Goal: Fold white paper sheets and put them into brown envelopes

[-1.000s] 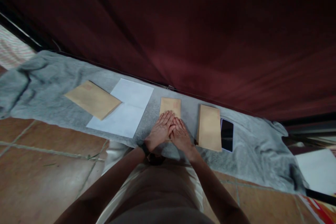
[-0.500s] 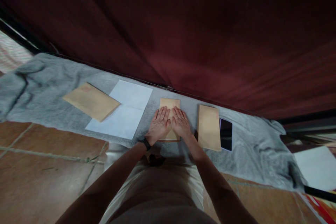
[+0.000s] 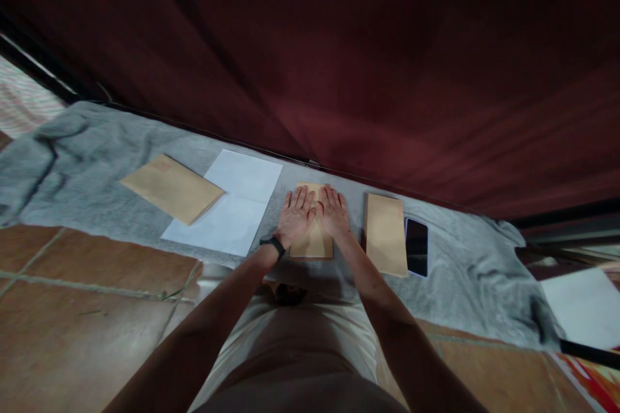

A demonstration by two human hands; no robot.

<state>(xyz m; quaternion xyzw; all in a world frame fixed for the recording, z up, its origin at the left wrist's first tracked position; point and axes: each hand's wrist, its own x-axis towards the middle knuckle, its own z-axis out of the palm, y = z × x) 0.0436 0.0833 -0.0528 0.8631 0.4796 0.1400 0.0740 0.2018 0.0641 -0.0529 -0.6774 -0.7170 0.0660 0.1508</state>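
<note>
My left hand [image 3: 296, 215] and my right hand [image 3: 333, 213] lie flat side by side, fingers stretched out, on a small brown envelope [image 3: 314, 246] that rests on a grey cloth [image 3: 87, 148]. Only the envelope's near part and a strip of its far edge show past my fingers. A black band circles my left wrist. To the right lies a second brown envelope [image 3: 385, 233], with a dark phone [image 3: 417, 246] beside it. On the left a white sheet of paper [image 3: 227, 206] is partly overlapped by a larger brown envelope [image 3: 172, 186].
A dark red curtain [image 3: 339, 64] hangs right behind the cloth. Brown floor tiles [image 3: 82, 310] lie in front of it. At the far right edge sit a white sheet [image 3: 581, 306] and something red and orange.
Both hands have slid forward along the small envelope, from its near end to its far end, still flat. The envelope's near part has come into view.
</note>
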